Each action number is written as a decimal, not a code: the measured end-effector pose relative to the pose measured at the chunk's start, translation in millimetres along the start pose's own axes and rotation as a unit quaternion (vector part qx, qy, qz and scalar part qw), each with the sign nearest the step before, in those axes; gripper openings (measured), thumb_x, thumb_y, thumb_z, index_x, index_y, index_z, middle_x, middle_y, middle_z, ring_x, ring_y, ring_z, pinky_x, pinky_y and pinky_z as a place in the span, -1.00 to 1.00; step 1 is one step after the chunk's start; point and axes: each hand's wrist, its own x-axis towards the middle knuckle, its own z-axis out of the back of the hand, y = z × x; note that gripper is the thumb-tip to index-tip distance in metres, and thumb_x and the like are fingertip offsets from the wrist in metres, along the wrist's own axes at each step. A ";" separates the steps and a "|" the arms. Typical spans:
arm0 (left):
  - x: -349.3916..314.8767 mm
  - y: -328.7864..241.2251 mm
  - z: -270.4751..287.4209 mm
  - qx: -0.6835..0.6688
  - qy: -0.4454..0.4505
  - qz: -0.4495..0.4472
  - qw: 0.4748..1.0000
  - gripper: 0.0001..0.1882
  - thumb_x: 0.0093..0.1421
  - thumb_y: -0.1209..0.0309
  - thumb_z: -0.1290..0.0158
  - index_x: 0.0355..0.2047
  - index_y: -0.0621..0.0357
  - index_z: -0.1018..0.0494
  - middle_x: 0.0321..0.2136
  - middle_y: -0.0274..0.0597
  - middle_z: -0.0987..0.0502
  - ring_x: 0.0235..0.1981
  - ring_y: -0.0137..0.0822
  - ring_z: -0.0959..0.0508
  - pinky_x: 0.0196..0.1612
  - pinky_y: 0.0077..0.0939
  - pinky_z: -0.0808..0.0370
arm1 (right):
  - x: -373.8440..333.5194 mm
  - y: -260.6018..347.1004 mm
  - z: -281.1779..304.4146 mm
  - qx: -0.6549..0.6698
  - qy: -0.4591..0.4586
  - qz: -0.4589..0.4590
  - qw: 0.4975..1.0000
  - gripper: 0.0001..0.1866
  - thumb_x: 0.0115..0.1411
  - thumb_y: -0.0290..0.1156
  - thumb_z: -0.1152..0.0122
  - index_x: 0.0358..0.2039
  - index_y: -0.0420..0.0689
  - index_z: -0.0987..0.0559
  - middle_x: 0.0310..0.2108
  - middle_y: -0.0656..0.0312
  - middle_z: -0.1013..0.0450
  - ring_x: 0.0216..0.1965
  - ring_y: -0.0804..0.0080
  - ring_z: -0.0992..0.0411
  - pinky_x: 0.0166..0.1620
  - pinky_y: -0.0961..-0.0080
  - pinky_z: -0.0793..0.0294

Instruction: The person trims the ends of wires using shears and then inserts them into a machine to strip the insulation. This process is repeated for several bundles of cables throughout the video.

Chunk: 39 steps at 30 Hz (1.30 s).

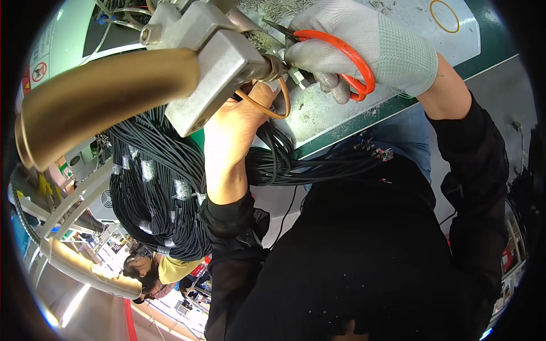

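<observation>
My right hand (341,45), in a white knitted glove, is closed around red-handled scissors (359,68). Their dark blades (280,28) point left, slightly parted. Bare, my left hand (236,122) reaches up beneath a metal machine head (222,68); its thumb bends toward the small silver fitting (298,78) at the head's tip. The machine hides the other fingers, so what they pinch cannot be made out. A brown rubber ring (284,105) hangs beside the thumb. Black cables (276,165) run behind my left wrist, their ends with small connectors (384,153) lying at my lap.
A thick bronze-coloured handle (108,102) juts left from the machine. Thick coils of black cable (153,187) hang left of my left arm. Small metal scraps (284,7) and another rubber ring (444,16) lie on the green-edged bench (341,132). A person in yellow (173,270) is farther off, lower left.
</observation>
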 end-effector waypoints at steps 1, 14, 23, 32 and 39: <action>1.2 3.1 4.1 0.003 0.016 -0.001 1.000 -0.88 0.16 0.45 -0.14 -0.36 0.25 -0.51 -0.60 -0.37 -0.46 -0.62 -0.58 -0.37 -0.54 -0.68 -0.28 | 0.3 0.5 -0.1 -0.001 0.000 0.000 1.000 -0.65 0.17 -0.29 -0.16 -0.63 -0.29 -0.52 -0.75 0.25 -0.41 -0.74 0.59 -0.39 -0.64 0.66 -0.32; -33.6 13.4 -2.6 -0.165 -0.014 -0.051 0.985 -0.84 0.30 0.38 -0.01 -0.32 0.23 -0.45 -0.60 -0.25 -0.43 -0.60 -0.46 -0.43 -0.47 -0.54 -0.38 | -47.9 2.3 -6.8 -0.134 -0.116 0.029 0.984 -0.74 0.19 -0.31 -0.12 -0.49 -0.27 -0.51 -0.73 0.22 -0.38 -0.69 0.56 -0.40 -0.59 0.60 -0.34; -85.6 -8.2 -7.2 0.002 0.266 -0.075 0.961 -0.86 0.23 0.48 -0.04 -0.25 0.29 -0.39 -0.56 -0.32 -0.43 -0.52 -0.45 -0.46 -0.39 -0.57 -0.42 | -79.6 -10.8 -51.4 -0.254 -0.199 0.292 0.900 -0.79 0.06 -0.36 -0.20 -0.34 -0.23 -0.54 -0.71 0.25 -0.37 -0.65 0.55 -0.41 -0.53 0.59 -0.35; -103.6 -20.1 -39.9 -0.007 0.052 -0.090 0.995 -0.80 0.07 0.62 -0.15 -0.30 0.29 -0.37 -0.48 -0.32 -0.47 -0.51 -0.55 -0.42 -0.43 -0.66 -0.36 | -112.5 -8.9 -57.5 -0.069 -0.176 0.104 0.976 -0.79 0.09 -0.36 -0.18 -0.37 -0.27 -0.54 -0.70 0.22 -0.41 -0.72 0.60 -0.37 -0.60 0.66 -0.35; -105.8 -19.9 -70.3 -0.050 0.029 -0.167 0.984 -0.77 0.08 0.69 -0.11 -0.25 0.26 -0.40 -0.43 -0.18 -0.55 -0.45 -0.51 -0.55 -0.42 -0.67 -0.43 | -127.5 -31.0 -55.7 0.193 -0.112 0.080 0.971 -0.77 0.16 -0.34 -0.13 -0.39 -0.29 -0.52 -0.69 0.22 -0.41 -0.73 0.58 -0.37 -0.62 0.68 -0.36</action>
